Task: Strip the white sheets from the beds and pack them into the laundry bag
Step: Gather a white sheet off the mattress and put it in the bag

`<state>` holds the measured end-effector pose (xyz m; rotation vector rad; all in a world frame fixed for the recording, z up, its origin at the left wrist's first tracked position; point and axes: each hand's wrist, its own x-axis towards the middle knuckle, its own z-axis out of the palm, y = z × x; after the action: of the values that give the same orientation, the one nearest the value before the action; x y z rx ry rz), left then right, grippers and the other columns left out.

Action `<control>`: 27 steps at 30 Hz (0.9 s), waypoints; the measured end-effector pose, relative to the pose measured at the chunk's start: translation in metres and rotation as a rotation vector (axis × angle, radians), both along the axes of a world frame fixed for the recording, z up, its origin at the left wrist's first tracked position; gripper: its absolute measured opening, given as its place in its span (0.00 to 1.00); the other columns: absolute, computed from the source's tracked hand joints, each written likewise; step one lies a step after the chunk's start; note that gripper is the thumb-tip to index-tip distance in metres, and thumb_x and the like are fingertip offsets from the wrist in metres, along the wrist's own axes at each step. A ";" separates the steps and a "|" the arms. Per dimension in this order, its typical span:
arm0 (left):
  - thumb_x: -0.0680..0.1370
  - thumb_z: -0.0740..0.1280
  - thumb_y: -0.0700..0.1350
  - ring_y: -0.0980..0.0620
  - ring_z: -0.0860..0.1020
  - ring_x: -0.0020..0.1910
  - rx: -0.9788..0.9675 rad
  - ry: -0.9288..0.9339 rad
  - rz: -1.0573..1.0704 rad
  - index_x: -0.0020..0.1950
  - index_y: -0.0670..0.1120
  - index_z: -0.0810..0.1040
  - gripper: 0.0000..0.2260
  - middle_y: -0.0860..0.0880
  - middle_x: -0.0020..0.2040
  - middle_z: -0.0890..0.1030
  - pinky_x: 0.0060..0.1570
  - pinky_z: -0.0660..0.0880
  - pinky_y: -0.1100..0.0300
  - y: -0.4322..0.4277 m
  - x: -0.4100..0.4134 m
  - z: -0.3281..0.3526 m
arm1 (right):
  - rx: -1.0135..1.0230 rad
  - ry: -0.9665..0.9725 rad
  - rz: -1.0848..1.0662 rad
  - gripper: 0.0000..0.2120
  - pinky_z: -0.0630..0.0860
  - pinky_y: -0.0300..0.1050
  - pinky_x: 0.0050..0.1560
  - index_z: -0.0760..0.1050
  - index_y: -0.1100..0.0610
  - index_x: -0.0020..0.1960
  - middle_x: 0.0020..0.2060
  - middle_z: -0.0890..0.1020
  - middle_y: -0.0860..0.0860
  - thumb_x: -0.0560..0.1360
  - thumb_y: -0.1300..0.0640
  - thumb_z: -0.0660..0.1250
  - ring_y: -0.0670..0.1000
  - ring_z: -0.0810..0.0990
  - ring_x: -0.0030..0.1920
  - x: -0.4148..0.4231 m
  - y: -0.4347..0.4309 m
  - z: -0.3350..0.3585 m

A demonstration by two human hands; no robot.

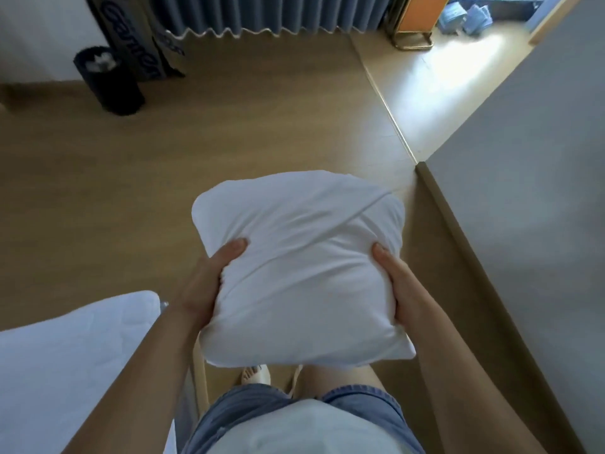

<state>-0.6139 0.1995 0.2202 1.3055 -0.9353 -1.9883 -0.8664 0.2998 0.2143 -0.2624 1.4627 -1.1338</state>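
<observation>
A white pillow in its white case (301,267) is held in the air in front of my waist, above the wooden floor. My left hand (209,276) grips its left side and my right hand (397,283) grips its right side, with both thumbs pressed into the top face. The fabric is wrinkled between the two hands. A bed with a white quilted cover (75,355) lies at the lower left, its corner close to my left forearm. No laundry bag shows in this view.
A grey wall (530,191) with a brown skirting runs down the right side. At the back stand a black bin (108,80), a dark printed box (137,37), a blue curtain (268,11) and an orange cabinet on a metal frame (415,21).
</observation>
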 end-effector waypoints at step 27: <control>0.62 0.72 0.59 0.46 0.82 0.54 0.148 -0.046 -0.315 0.62 0.49 0.78 0.30 0.46 0.56 0.83 0.53 0.75 0.50 -0.443 -0.432 -0.001 | 0.000 -0.093 -0.308 0.29 0.79 0.50 0.51 0.74 0.56 0.63 0.54 0.84 0.56 0.65 0.45 0.70 0.56 0.83 0.53 -0.391 -0.382 -0.007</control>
<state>-1.0457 -0.2436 0.2187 1.3551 -1.0892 -2.3136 -1.2576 -0.0822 0.2076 0.0186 1.4523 -1.3732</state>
